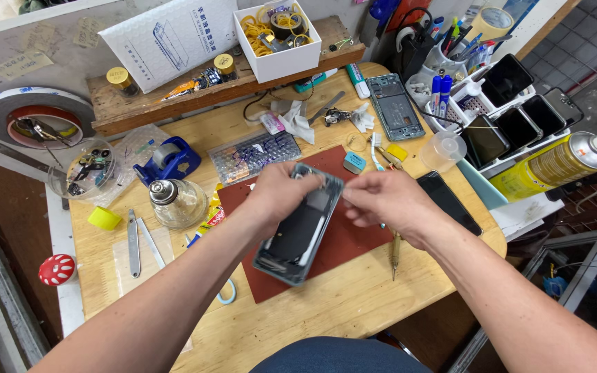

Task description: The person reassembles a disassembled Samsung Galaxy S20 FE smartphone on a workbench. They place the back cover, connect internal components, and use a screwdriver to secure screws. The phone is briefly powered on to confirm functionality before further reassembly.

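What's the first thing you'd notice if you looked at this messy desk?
Right in the middle, the left hand holds an opened phone over a dark red mat, while the right hand pinches its top edge. Next, the yellow spray can lying at the right, and the blue tape dispenser on the left.

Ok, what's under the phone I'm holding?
Under the opened phone lies a dark red mat on the wooden table. Whatever sits directly beneath the phone is covered.

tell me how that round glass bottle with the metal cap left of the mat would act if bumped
The glass bottle is squat and wide-based, so it probably slides rather than tips. It looks breakable, likely cracking if knocked off the wooden table.
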